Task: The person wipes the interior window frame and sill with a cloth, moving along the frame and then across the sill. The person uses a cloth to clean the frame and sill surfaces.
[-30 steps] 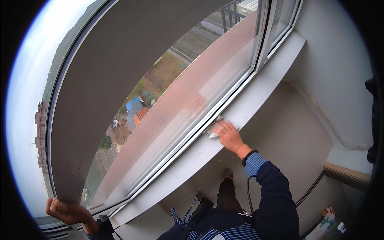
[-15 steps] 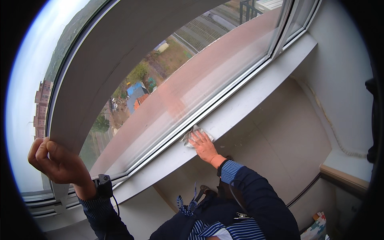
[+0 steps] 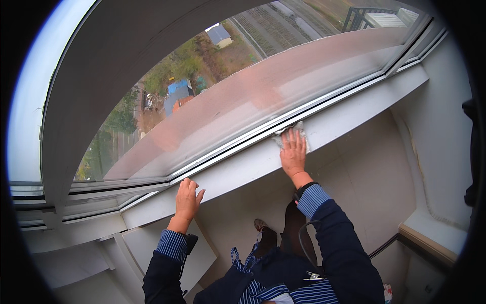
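A crumpled greyish-white cloth (image 3: 306, 137) lies on the white window sill (image 3: 349, 121), close to the window track. My right hand (image 3: 293, 152) presses it down, fingers stretched over it, and some of the cloth shows around the fingers. Further left, my left hand (image 3: 187, 200) is over the sill's near edge by the window frame. Its fingers bend loosely, the thumb stands apart, and nothing shows in it. A large glass pane (image 3: 238, 106) rises beyond the sill.
The window frame's dark-lined track (image 3: 217, 156) runs along the sill. An opened sash frame (image 3: 66, 116) stands at the left. Below the sill are a white cabinet (image 3: 167, 248) and the tiled floor (image 3: 354, 177). A cable (image 3: 417, 162) runs along the right wall.
My left hand has come down from the sash frame at the far left to the sill. My right hand and the cloth appear further right along the sill; the view has turned too.
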